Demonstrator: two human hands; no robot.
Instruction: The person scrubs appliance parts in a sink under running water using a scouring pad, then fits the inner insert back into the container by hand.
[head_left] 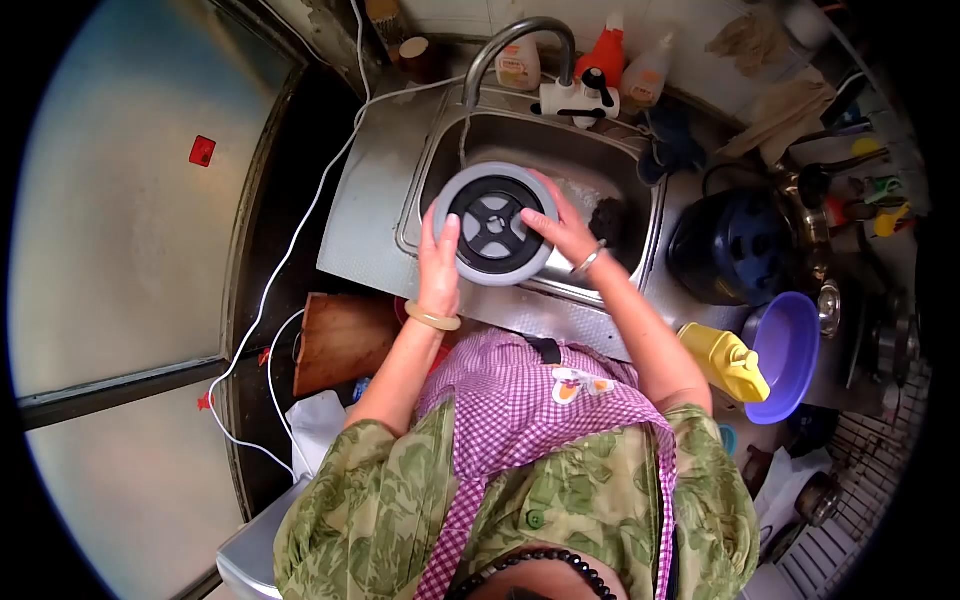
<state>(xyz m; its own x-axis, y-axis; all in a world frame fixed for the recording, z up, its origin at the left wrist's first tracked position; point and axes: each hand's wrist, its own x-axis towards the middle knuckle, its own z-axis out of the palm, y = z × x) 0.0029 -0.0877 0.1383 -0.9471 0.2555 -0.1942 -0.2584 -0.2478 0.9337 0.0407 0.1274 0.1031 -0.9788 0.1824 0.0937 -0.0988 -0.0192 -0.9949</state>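
Note:
Between my two hands is a round grey and black thing (pixel 495 225) with a wide grey rim, a black ring and a spoked centre; its exact kind cannot be made out. My left hand (pixel 438 262) grips its left edge, thumb on top. Across from it, my right hand (pixel 562 228) is closed on the right edge, thumb pressing the black ring. The thing is held over the front of the steel sink (pixel 560 130). A thin stream of water falls from the curved faucet (pixel 520 30) behind its left edge. A dark scrubber-like clump (pixel 607 216) lies in the basin.
Behind the sink stand a white bottle (pixel 518 66), a red spray bottle (pixel 605 52) and another pale bottle (pixel 648 72). At right are a dark blue appliance (pixel 735 245), a yellow jug (pixel 722 358) and a purple basin (pixel 785 355). A white cord (pixel 290 250) runs along the left.

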